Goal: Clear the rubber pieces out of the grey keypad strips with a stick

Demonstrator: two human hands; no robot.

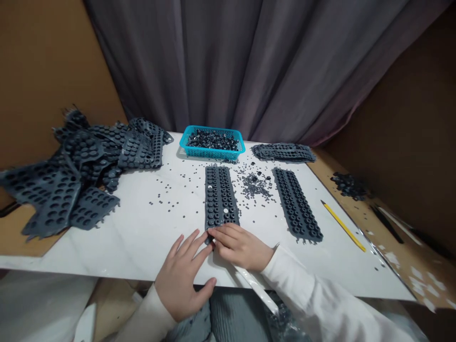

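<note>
We list: left hand (185, 278), grip apart; right hand (239, 247), grip we cannot tell; both touching rubber mat (221, 194) on counter (142, 240).

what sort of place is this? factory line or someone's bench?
Probably a small piecework bench, not a line: a white table against a curtain, a heap of dark moulded sheets at left, and a blue basket of small dark rings.

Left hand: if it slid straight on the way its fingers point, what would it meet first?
Left hand would likely meet the near end of the dark studded strip, beside the right hand.
</note>
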